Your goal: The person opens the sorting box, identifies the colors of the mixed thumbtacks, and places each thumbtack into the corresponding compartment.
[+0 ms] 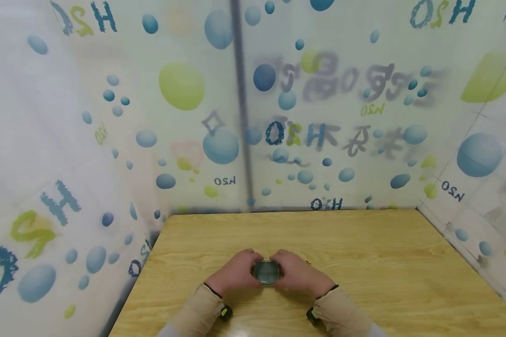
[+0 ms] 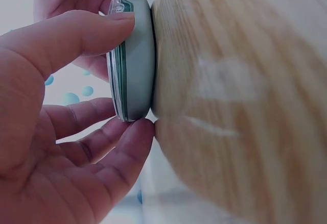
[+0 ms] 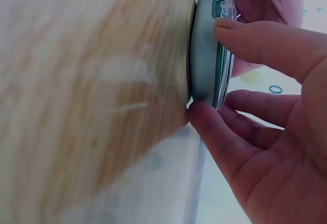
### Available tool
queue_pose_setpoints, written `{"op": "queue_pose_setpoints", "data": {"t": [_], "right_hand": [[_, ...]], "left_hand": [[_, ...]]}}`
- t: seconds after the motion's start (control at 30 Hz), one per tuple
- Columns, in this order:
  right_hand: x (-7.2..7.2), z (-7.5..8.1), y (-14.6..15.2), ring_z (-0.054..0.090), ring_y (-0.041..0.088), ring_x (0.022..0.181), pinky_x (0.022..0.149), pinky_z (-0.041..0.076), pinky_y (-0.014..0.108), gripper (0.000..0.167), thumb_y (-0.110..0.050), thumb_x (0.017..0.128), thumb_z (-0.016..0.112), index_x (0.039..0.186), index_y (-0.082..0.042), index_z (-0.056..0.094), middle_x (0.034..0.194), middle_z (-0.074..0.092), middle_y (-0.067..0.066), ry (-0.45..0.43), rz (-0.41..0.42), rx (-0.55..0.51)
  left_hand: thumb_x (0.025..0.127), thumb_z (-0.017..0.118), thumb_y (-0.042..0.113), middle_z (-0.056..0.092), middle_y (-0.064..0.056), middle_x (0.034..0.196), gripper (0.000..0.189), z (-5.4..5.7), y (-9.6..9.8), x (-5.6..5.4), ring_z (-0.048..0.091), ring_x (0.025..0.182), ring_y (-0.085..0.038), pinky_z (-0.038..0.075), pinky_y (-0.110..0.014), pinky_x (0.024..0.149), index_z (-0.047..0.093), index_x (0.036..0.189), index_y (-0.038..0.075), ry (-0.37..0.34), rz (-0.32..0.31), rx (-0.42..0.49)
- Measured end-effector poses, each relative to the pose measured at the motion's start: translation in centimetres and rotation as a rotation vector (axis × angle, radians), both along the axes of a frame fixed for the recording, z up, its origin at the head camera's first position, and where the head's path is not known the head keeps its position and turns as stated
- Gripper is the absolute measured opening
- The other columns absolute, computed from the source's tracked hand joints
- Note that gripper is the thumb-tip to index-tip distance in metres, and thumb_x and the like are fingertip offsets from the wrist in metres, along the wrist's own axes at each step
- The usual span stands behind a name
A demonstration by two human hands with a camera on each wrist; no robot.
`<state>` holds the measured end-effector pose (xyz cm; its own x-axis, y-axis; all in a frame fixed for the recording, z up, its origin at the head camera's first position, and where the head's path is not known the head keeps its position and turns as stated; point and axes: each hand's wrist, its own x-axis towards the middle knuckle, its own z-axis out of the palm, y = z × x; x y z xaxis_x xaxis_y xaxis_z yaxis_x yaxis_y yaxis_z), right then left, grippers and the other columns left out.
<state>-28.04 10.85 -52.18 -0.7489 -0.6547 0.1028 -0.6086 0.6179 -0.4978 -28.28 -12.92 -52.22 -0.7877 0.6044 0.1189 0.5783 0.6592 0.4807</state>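
Note:
A small grey-green box with a clear lid (image 1: 266,273) rests on the wooden table (image 1: 362,252), near its front edge. My left hand (image 1: 236,272) grips its left side and my right hand (image 1: 297,273) grips its right side. In the left wrist view the box (image 2: 134,55) sits flat on the wood, pinched between my left thumb above and curled fingers (image 2: 110,147) below. In the right wrist view the box (image 3: 207,50) is held the same way by my right thumb and fingers (image 3: 214,132). The other hand's fingertips show at the box's far side in both wrist views.
A translucent curtain (image 1: 253,107) printed with blue and green bubbles and "H2O" lettering closes in the table at the back and both sides. A dark vertical pole (image 1: 242,103) shows behind it. Bare wood lies to the right and behind the hands.

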Motion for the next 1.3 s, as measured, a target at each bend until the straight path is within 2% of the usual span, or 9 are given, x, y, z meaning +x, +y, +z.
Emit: {"op": "queue_pose_setpoints", "data": {"t": [0.23,0.43,0.63,0.83,1.0,1.13,1.3], "right_hand": [[-0.37,-0.19,0.01,0.052,0.009,0.084,0.073,0.046,0.026,0.054,-0.016,0.077,0.093,0.125,-0.003,0.072,0.104,0.065,0.002,-0.035,-0.019,-0.048],[-0.38,0.06,0.14,0.052,0.009,0.082,0.071,0.046,0.025,0.048,-0.017,0.079,0.092,0.121,-0.002,0.074,0.098,0.064,0.001,-0.058,-0.040,-0.112],[-0.05,0.08,0.05,0.056,0.008,0.086,0.076,0.053,0.028,0.052,-0.025,0.079,0.094,0.120,-0.002,0.074,0.104,0.065,0.004,0.020,-0.011,-0.074],[0.07,-0.22,-0.09,0.058,0.010,0.084,0.075,0.054,0.029,0.045,-0.025,0.077,0.093,0.112,-0.003,0.075,0.099,0.068,0.004,0.078,-0.033,-0.074],[-0.13,-0.46,-0.14,0.056,0.006,0.078,0.070,0.050,0.025,0.037,-0.026,0.079,0.088,0.107,-0.004,0.077,0.093,0.068,0.000,0.010,-0.075,-0.120],[-0.42,-0.56,0.02,0.056,0.006,0.078,0.070,0.050,0.024,0.037,-0.027,0.083,0.087,0.110,-0.005,0.077,0.094,0.069,-0.002,-0.074,-0.104,-0.159],[-0.73,-0.63,0.62,0.062,0.009,0.087,0.076,0.055,0.026,0.038,-0.032,0.091,0.084,0.117,-0.005,0.077,0.103,0.073,0.001,-0.195,-0.141,-0.229]], "left_hand": [[0.073,0.097,0.021,0.064,-0.002,0.107,0.064,-0.04,-0.28,-0.21,0.058,0.085,-0.007,0.054,-0.025,0.076,0.071,0.129,0.005,-0.082,0.004,0.031],[0.073,0.097,0.019,0.063,-0.002,0.107,0.063,-0.21,-0.31,-0.55,0.062,0.088,-0.009,0.055,-0.023,0.077,0.071,0.129,0.005,-0.099,0.002,0.056],[0.075,0.096,0.020,0.063,-0.001,0.105,0.062,-0.21,-0.28,-0.56,0.063,0.088,-0.007,0.055,-0.022,0.077,0.071,0.129,0.005,-0.108,-0.010,0.066],[0.075,0.095,0.019,0.064,-0.001,0.105,0.059,-0.27,-0.10,-0.29,0.061,0.088,-0.007,0.054,-0.021,0.078,0.072,0.128,0.005,-0.082,-0.011,0.058],[0.074,0.094,0.017,0.065,0.000,0.107,0.060,-0.55,0.16,-0.24,0.058,0.088,-0.005,0.053,-0.022,0.080,0.071,0.128,0.005,-0.050,0.001,0.023],[0.072,0.095,0.016,0.066,-0.001,0.107,0.062,-0.70,0.24,-0.36,0.058,0.088,-0.005,0.053,-0.022,0.080,0.071,0.128,0.005,-0.046,0.013,0.021],[0.072,0.098,0.016,0.066,-0.002,0.111,0.066,-0.96,0.07,-0.54,0.061,0.092,-0.006,0.055,-0.023,0.081,0.070,0.131,0.005,-0.144,0.036,0.096]]}}
